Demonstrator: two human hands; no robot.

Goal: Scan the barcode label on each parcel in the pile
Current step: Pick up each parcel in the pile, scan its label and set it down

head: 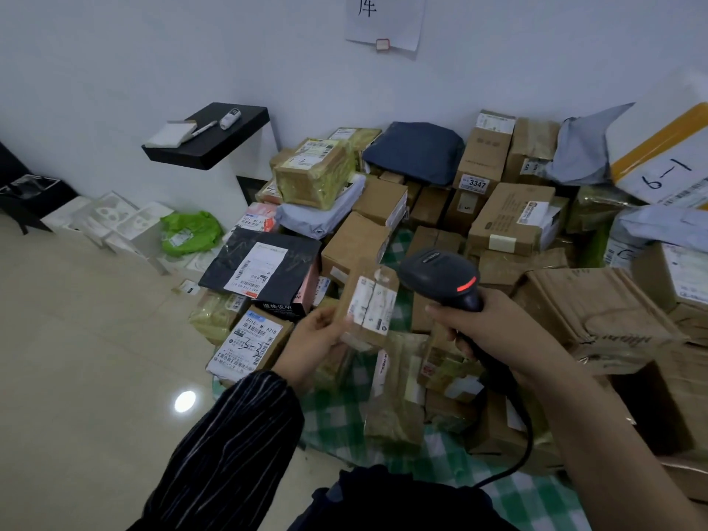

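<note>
Beside scanner [436,270], left hand [314,339] covers parcel [348,298] edge; label [373,300] print unreadable.

Dim, cool, even indoor light with soft shadows; one round lamp glare shines on the glossy floor [95,358], the white wall [153,51] bows with wide-angle distortion, and the held parcel [367,304] is slightly blurred.

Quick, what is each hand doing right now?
Left hand: holding up a small brown parcel.
Right hand: gripping the black barcode scanner, pointed at the parcel.
</note>
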